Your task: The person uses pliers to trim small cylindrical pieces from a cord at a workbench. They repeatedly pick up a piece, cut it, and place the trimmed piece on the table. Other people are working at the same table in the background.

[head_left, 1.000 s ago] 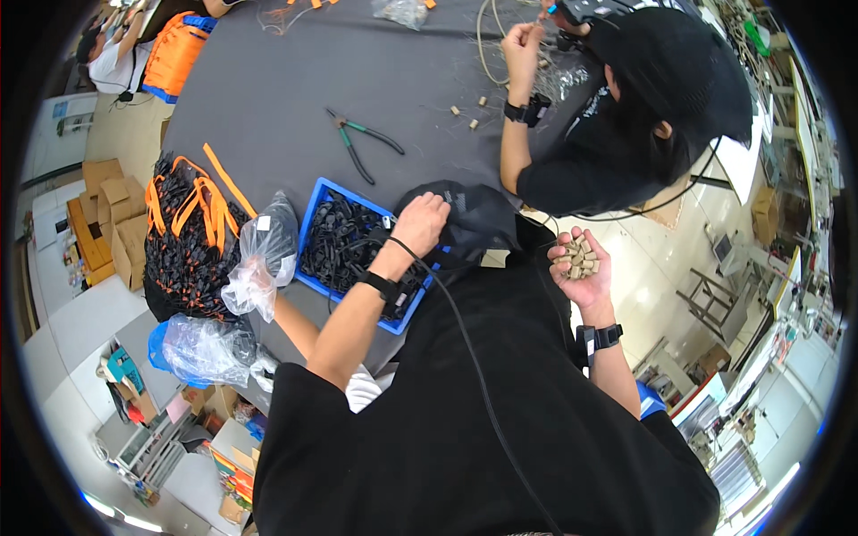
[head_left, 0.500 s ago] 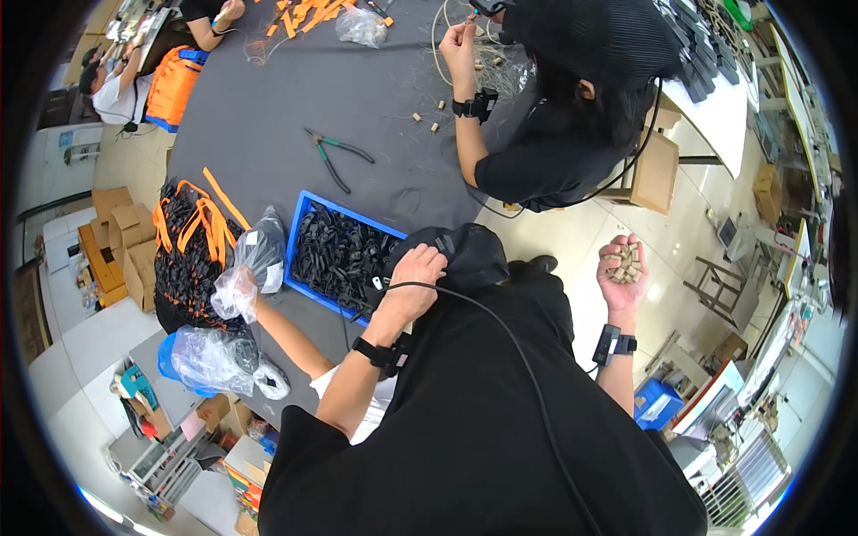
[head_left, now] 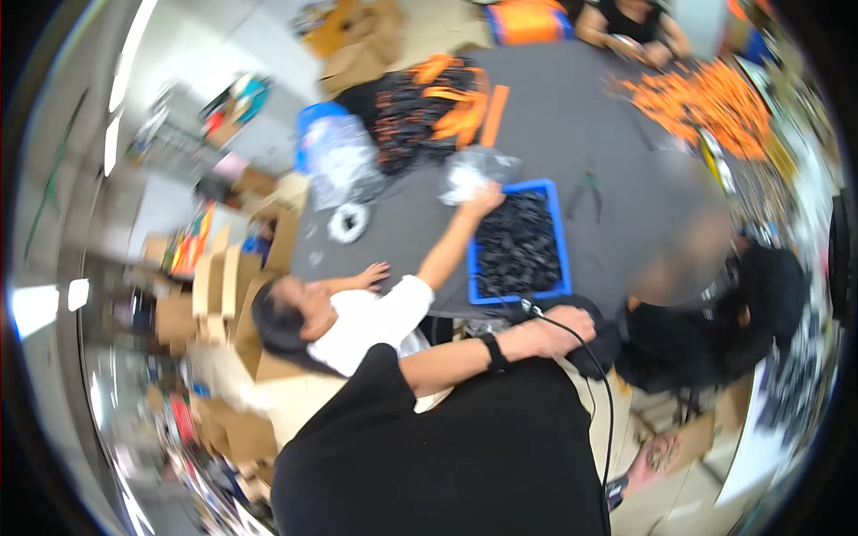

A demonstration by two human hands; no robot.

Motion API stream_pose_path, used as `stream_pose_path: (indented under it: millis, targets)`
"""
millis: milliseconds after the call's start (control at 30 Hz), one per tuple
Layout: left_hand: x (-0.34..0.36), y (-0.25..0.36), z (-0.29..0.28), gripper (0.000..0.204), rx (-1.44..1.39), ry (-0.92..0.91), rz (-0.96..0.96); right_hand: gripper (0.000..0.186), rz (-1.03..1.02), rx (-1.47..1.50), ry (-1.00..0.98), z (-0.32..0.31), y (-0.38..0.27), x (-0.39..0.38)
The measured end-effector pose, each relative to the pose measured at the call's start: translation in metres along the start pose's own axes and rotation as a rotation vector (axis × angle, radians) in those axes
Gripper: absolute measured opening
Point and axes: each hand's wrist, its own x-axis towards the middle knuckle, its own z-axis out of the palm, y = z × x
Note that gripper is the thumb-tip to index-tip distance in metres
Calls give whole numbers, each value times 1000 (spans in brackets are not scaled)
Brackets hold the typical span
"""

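My left hand (head_left: 565, 332) is closed at the edge of a black, rounded cap-like cloth thing (head_left: 601, 344), just in front of a blue bin (head_left: 566, 268). The bin is full of small black pieces (head_left: 518, 241). A black cable (head_left: 601, 384) with a pale metal end runs past my left wrist. Low at the right, my right hand (head_left: 645, 466) is turned palm up and blurred, cupped around several small tan cylinders (head_left: 662, 453). Beyond my left arm, a co-worker in a white shirt (head_left: 380, 326) has one hand on a clear plastic bag (head_left: 474, 175) beside the bin.
On the dark table (head_left: 411, 241) lie green-handled pliers (head_left: 586, 192), black cords with orange straps (head_left: 429, 112), a plastic-wrapped bundle (head_left: 340, 156) and a white roll (head_left: 349, 222). Another person in black (head_left: 706, 344) sits at the right. Cardboard boxes (head_left: 223, 286) stand at the left.
The view has swung left and turned, bringing the white-shirted co-worker into sight. My right hand now appears lower and nearer the rim, the cylinders still in it. My left hand stays at the black cloth.
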Motion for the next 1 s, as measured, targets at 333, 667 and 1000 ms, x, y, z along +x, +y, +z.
stream_pose_path:
  millis: [333, 667, 1000]
  targets:
    - [-51, 74, 46, 24, 97, -192, -178, 26, 118, -352, 79, 7, -29, 63]
    - [-71, 138, 74, 23, 51, -70, -365, 32, 495, -491, -10, 36, 11, 98]
    - [-86, 175, 83, 22, -138, -22, -494, 42, 501, -616, 23, 47, 4, 93]
